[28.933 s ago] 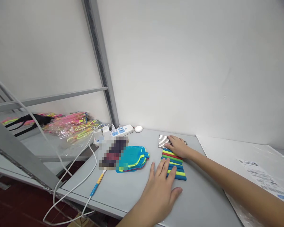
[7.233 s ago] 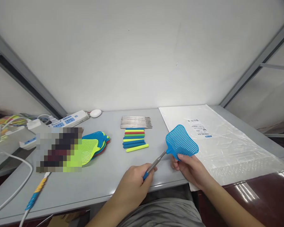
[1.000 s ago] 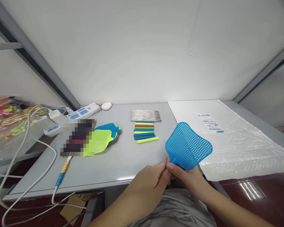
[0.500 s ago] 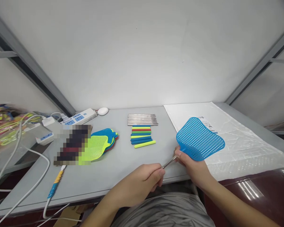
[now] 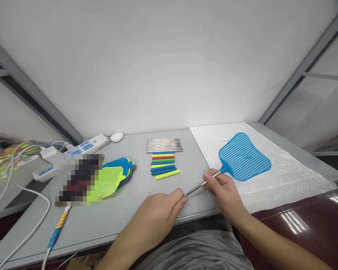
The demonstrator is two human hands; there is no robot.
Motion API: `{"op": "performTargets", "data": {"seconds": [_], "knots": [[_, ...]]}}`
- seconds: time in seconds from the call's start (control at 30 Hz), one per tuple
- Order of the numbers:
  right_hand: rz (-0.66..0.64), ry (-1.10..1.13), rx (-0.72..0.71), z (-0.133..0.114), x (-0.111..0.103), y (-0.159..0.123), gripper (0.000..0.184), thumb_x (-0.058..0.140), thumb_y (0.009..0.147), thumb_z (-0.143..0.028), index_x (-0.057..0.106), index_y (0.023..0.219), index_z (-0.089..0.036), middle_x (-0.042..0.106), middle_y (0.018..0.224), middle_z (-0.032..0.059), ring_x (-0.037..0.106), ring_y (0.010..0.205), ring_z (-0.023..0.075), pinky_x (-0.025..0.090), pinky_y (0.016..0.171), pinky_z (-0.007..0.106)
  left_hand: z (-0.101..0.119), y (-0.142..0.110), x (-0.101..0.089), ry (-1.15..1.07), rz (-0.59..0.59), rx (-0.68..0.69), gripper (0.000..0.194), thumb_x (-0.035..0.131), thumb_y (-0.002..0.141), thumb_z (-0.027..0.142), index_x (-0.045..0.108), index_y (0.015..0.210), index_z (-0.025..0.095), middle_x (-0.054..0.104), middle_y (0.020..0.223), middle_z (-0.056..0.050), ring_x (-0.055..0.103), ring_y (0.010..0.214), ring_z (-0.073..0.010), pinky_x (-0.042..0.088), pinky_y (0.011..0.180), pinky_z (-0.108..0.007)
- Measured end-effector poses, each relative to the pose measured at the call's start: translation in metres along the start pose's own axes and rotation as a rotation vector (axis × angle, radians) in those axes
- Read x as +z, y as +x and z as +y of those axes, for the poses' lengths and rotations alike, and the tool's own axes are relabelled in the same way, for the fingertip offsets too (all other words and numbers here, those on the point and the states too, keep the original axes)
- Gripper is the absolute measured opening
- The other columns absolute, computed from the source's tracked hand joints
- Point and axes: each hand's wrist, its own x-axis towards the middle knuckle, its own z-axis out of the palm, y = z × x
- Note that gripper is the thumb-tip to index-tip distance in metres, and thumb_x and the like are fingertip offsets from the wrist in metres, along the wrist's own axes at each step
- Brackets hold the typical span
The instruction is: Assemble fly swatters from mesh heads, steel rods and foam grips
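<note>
A fly swatter with a blue perforated head [image 5: 245,157] and a slim metal rod [image 5: 194,190] is held across the front of the desk, its head over the white sheet. My left hand [image 5: 159,215] is closed in a fist around the rod's near end, which the fingers hide. Farther up, my right hand [image 5: 224,193] pinches the rod a short way below the head. Beyond my hands lie several coloured tube-like handles [image 5: 162,166] in a column, with a row of metal rods [image 5: 165,145] behind them. Left of these rests a stack of green, blue and red swatter heads [image 5: 110,182].
A pixelated dark object [image 5: 80,180] lies at the left beside a power strip [image 5: 92,146] and a white cable [image 5: 42,221]. A white oval device [image 5: 117,137] sits near the wall. White plastic packaging [image 5: 293,180] covers the desk's right side.
My right hand has slid down the rod, away from the swatter head, so more rod shows below the head. The head now sits slightly farther right. The view has shifted a little.
</note>
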Motion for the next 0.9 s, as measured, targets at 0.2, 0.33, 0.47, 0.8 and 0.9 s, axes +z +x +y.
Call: {"op": "performTargets", "data": {"seconds": [0.2,0.33,0.47,0.8,0.9], "knots": [[0.053,0.195,-0.002,-0.004,-0.014,0.002,0.028,0.063,0.090,-0.044,0.056,0.075,-0.022,0.036,0.059,-0.0065,0.036,0.058,0.0115,0.034,0.062,0.027,-0.002,-0.004,-0.004,0.110,0.032,0.004,0.035,0.028,0.104,0.042,0.040,0.077,0.024,0.054,0.061,0.005,0.046,0.054,-0.0154,0.018,0.053,-0.028],[-0.019,0.250,0.088,0.003,0.003,-0.004,0.031,0.059,0.092,-0.049,0.051,0.078,-0.022,0.029,0.053,-0.0095,0.029,0.051,0.0104,0.033,0.056,0.027,0.003,-0.005,0.004,0.179,0.072,-0.004,0.032,0.029,0.104,0.036,0.043,0.078,0.024,0.061,0.064,0.004,0.055,0.057,-0.0167,0.019,0.054,-0.030],[-0.185,0.190,0.142,0.007,0.014,-0.008,0.043,0.054,0.092,-0.054,0.041,0.065,-0.022,0.030,0.053,-0.0078,0.029,0.050,0.0101,0.025,0.050,0.026,0.006,-0.002,0.012,0.349,0.122,0.045,0.031,0.027,0.104,0.033,0.049,0.084,0.024,0.064,0.066,0.001,0.060,0.059,-0.0205,0.020,0.054,-0.032],[-0.048,-0.066,0.001,-0.008,-0.008,0.001,0.057,0.049,0.095,-0.053,0.043,0.049,-0.021,0.035,0.054,-0.0024,0.039,0.058,0.0138,0.030,0.059,0.030,-0.007,0.003,0.002,0.478,0.163,0.036,0.033,0.031,0.104,0.038,0.049,0.081,0.023,0.063,0.063,0.002,0.058,0.055,-0.0187,0.016,0.052,-0.030],[0.040,0.031,0.030,-0.008,-0.024,0.010,0.055,0.053,0.093,-0.052,0.044,0.049,-0.021,0.030,0.051,-0.0041,0.035,0.054,0.0134,0.028,0.056,0.031,-0.020,0.000,-0.002,0.488,0.189,0.011,0.032,0.032,0.104,0.037,0.049,0.080,0.023,0.061,0.063,0.003,0.055,0.055,-0.0174,0.019,0.052,-0.029]]}}
